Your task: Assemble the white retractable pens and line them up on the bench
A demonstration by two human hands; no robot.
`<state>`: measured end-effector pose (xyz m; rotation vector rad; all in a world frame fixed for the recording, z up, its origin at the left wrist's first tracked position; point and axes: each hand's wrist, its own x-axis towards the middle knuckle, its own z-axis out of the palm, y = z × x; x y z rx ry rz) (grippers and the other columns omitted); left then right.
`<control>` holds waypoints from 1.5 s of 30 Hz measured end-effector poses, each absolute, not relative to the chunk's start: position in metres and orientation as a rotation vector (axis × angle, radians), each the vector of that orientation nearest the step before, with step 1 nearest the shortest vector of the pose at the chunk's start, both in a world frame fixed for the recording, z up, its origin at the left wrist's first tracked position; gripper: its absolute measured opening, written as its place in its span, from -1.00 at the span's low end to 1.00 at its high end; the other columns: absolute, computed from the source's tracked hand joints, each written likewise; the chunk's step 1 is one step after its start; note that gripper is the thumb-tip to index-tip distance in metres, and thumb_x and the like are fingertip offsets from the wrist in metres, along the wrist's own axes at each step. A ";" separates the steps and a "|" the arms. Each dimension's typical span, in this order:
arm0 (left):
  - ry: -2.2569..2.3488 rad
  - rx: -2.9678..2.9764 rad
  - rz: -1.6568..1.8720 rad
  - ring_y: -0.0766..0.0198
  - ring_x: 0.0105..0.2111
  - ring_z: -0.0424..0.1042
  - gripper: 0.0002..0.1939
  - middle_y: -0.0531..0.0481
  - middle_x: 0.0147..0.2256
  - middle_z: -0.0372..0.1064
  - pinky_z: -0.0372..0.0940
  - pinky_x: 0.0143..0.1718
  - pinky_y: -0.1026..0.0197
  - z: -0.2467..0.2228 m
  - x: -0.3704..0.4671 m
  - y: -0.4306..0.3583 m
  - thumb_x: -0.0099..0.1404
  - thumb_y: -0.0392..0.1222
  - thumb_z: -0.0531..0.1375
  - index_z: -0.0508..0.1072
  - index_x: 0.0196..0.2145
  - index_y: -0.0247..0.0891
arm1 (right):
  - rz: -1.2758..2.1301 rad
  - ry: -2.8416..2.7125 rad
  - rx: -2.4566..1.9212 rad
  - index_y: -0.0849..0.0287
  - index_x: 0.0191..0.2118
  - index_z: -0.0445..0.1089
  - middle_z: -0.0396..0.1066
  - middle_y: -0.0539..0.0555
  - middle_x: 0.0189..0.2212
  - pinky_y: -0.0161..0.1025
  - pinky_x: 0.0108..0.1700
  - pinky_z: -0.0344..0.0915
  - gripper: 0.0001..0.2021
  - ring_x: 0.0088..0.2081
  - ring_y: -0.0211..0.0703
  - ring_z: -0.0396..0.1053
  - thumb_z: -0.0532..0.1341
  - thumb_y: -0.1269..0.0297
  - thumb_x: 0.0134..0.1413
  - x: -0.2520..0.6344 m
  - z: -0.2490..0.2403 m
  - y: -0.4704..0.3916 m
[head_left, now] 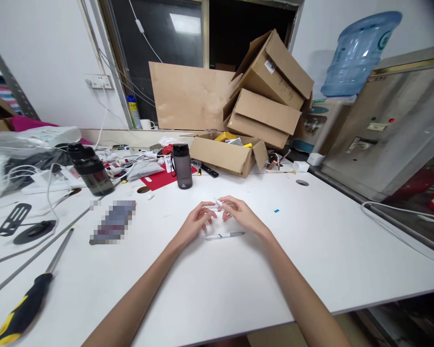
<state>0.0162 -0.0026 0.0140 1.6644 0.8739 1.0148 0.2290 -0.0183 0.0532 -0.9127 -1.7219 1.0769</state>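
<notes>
Tabletop [332, 241] bears a crosswise pen [224, 236]; right fingers [229, 198] pinch a slanting white piece [218, 203], left fingers [202, 207] curl, hold unclear.

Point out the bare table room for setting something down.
White tabletop lies bare from the blue scrap to the table's right edge, and between the forearms, nearer than the pen. Cables, bottles and a red sheet crowd the back left.

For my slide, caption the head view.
Right hand holding a small white piece, left hand close by, pen lying on the white table.
</notes>
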 end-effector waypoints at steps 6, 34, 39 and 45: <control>0.816 1.664 1.040 0.21 -0.32 0.44 -0.67 -0.02 -0.32 0.49 0.25 -0.37 0.25 0.024 0.018 -0.007 0.34 0.06 0.22 0.43 -0.08 -0.20 | 1.148 -1.890 -0.935 0.07 -0.05 0.36 0.47 0.00 -0.30 -0.30 -0.32 0.25 -0.69 -0.40 -0.23 0.43 0.14 -0.05 0.30 0.228 0.048 -0.024; 1.033 2.129 0.602 0.19 -0.34 0.31 -0.70 -0.01 -0.31 0.44 0.19 -0.32 0.23 0.035 -0.018 -0.007 0.24 0.10 0.27 0.63 -0.31 -0.16 | 1.238 -2.104 -1.242 0.15 -0.24 0.63 0.58 0.07 -0.33 -0.25 -0.28 0.29 -0.76 -0.31 -0.09 0.44 0.34 0.15 0.00 0.277 0.035 -0.006; 1.006 2.150 0.569 0.20 -0.37 0.27 -0.72 -0.01 -0.35 0.40 0.18 -0.33 0.24 0.031 -0.019 -0.006 0.20 0.10 0.29 0.65 -0.34 -0.15 | 1.257 -2.138 -1.251 0.14 -0.24 0.64 0.59 0.08 -0.34 -0.26 -0.31 0.29 -0.73 -0.31 -0.10 0.44 0.36 0.11 -0.03 0.274 0.033 -0.006; 1.034 2.164 0.532 0.19 -0.35 0.28 -0.73 0.00 -0.36 0.37 0.18 -0.31 0.24 0.030 -0.018 -0.006 0.21 0.08 0.28 0.63 -0.33 -0.15 | 1.228 -2.160 -1.265 0.13 -0.22 0.64 0.60 0.08 -0.32 -0.27 -0.31 0.27 -0.73 -0.30 -0.10 0.44 0.35 0.12 -0.02 0.274 0.033 -0.007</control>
